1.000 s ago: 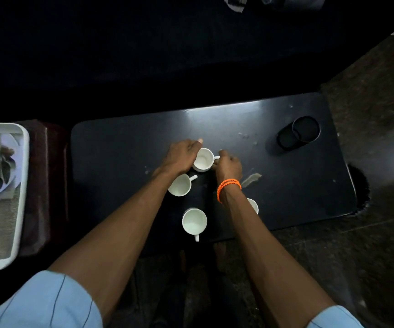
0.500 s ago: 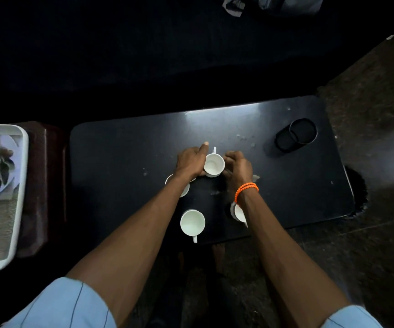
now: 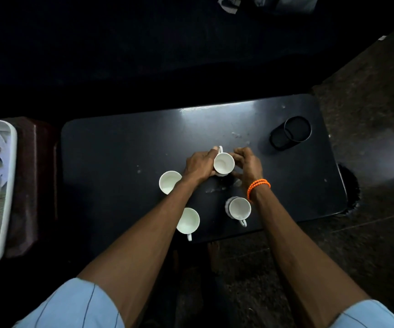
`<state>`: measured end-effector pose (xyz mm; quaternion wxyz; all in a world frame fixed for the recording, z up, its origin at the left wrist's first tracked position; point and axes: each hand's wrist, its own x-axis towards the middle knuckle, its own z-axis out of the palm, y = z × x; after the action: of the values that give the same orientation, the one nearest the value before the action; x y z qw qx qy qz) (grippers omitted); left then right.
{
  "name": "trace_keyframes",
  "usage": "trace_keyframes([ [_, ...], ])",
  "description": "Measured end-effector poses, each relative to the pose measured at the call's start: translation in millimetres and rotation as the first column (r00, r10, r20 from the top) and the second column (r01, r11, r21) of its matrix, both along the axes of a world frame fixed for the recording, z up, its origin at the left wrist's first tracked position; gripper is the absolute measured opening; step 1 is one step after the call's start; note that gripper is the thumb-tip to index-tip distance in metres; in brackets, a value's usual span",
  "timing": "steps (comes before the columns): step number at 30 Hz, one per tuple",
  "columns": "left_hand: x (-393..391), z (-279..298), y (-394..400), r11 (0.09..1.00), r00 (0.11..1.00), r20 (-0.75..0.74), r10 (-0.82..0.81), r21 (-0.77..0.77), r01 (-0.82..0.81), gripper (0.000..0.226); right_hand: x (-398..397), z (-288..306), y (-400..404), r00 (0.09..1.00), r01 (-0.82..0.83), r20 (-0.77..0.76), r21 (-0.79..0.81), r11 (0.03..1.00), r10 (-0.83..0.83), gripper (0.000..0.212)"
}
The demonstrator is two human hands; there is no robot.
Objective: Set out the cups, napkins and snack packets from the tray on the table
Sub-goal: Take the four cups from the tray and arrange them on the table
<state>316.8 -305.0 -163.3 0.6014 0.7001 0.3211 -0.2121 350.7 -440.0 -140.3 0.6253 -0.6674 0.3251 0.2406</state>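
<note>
Cradling the far cup (image 3: 224, 163) between both hands, you've got it sitting on the dark table (image 3: 120, 162), handle pointing away from you. Your left hand (image 3: 199, 165) curls round its left side, fingers reaching up by the handle; your right hand (image 3: 248, 165) curls in against the right side, orange bracelet (image 3: 258, 185) at the wrist. Whether the right fingertips actually touch the cup, I can't tell from this angle.

Keep the cup flat on its base and slide or turn it gently rather than lifting; my read is you're squaring it up with the other three. Mind your left forearm, it passes right over the left cup (image 3: 168, 182) and beside the near-left cup (image 3: 188, 220). The near-right cup (image 3: 239, 208) sits just under your right wrist, so draw back straight and slow.

All four cups stand upright and look empty, white insides showing. Off to the left, the white tray (image 3: 9, 185) holds blurred items, likely the napkins and snack packets; I can't make them out. A dark round holder (image 3: 290, 133) sits at the table's far right corner, contents not visible.
</note>
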Motion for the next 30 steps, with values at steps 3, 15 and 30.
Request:
trace_keyframes([
  [3,-1.0,-3.4,0.2,1.0,0.999,0.028,0.017,-0.012,-0.017,0.051,-0.2,-0.8,1.3,1.0,0.01,0.011,0.0,1.0,-0.01,0.02],
  [15,-11.4,16.6,38.9,0.922,0.949,0.166,-0.267,0.332,0.201,0.06,-20.6,8.2,28.3,0.959,0.28,0.153,-0.395,0.875,-0.239,0.033],
  [30,-63.7,6.6,103.0,0.971,0.955,-0.19,0.229,0.112,-0.211,0.044,-61.7,-8.5,114.2,0.948,0.037,-0.317,-0.011,0.999,-0.039,0.046],
])
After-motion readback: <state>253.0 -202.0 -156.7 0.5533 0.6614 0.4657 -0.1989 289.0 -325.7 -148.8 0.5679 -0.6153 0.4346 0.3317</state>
